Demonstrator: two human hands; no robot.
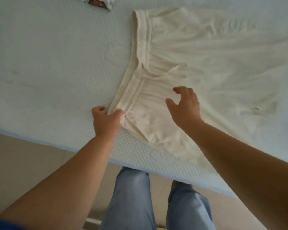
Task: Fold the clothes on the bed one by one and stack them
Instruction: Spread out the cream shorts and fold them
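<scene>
A cream garment (pixel 198 52) with a gathered elastic waistband lies spread over the pale mattress (pixel 48 63), its waistband running from the top middle down toward the near edge. My left hand (pixel 106 121) pinches the near corner of the waistband close to the mattress edge. My right hand (pixel 184 105) hovers just above the cloth to the right of the waistband, fingers spread and slightly curled, holding nothing.
Part of another light garment with a dark patch (pixel 101 2) lies at the top edge of the bed. The mattress edge (pixel 140 165) runs diagonally in front of my legs in blue jeans (pixel 131 196). Beige floor (pixel 23 155) lies below.
</scene>
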